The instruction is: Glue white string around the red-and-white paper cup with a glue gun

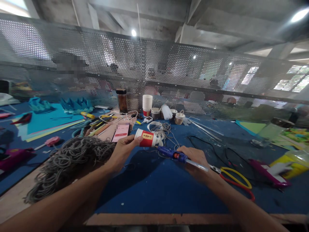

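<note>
My left hand (pixel 125 149) grips a red and white paper cup (pixel 147 138) lying on its side in the air, its base turned toward my left palm or rim hidden by the fingers; I cannot tell which. In my right hand (pixel 194 155) is a blue glue gun (pixel 169 152), with a clear glue stick (pixel 196 165) poking out of its back end. The gun's nozzle points left and is close to the cup's right end; whether they touch is unclear. Behind the cup lies a loose tangle of grey cord (pixel 164 129).
A heap of grey cord (pixel 72 161) lies to the left, near a phone (pixel 121 131). Stacked paper cups (pixel 147 104) and a dark jar (pixel 122 100) stand at the back. Scissors (pixel 235 177) and a purple glue gun (pixel 270 174) lie right.
</note>
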Tool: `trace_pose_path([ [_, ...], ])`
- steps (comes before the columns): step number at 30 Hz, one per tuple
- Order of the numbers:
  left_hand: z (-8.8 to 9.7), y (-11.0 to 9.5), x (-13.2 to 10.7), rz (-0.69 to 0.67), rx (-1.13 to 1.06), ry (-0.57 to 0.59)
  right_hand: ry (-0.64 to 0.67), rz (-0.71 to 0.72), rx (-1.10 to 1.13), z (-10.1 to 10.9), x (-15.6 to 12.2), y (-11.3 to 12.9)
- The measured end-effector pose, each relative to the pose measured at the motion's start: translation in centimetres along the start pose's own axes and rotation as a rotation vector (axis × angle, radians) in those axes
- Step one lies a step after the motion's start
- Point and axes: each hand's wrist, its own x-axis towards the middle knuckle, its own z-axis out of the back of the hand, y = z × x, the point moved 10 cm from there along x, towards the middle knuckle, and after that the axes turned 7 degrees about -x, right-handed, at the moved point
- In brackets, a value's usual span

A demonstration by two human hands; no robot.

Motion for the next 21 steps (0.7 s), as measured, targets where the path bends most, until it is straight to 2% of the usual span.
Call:
trace_pose_path([
  [6, -0.1, 0.2, 0.1, 0.011, -0.027, 0.017, 0.014, -0.010, 0.040, -0.2, 0.0, -0.3],
  [9, 0.0, 0.4, 0.2, 0.019, -0.040, 0.021, 0.003, -0.085, 0.189, -0.7, 0.0, -1.0],
  [13, 0.3, 1.1, 0.6, 0.057, -0.090, 0.016, -0.039, -0.337, 0.557, -2.0, 0.0, -3.0],
  [16, 0.3, 1.6, 0.8, 0.082, -0.139, 0.011, 0.025, -0.568, 0.681, -3.1, -0.3, -4.7],
  [19, 0.4, 1.8, 0.9, 0.094, -0.162, -0.001, -0.016, -0.651, 0.721, -2.0, -0.2, -6.0],
  [21, 0.5, 1.9, 1.0, 0.097, -0.181, -0.012, -0.097, -0.613, 0.765, -0.5, 0.2, -6.8],
])
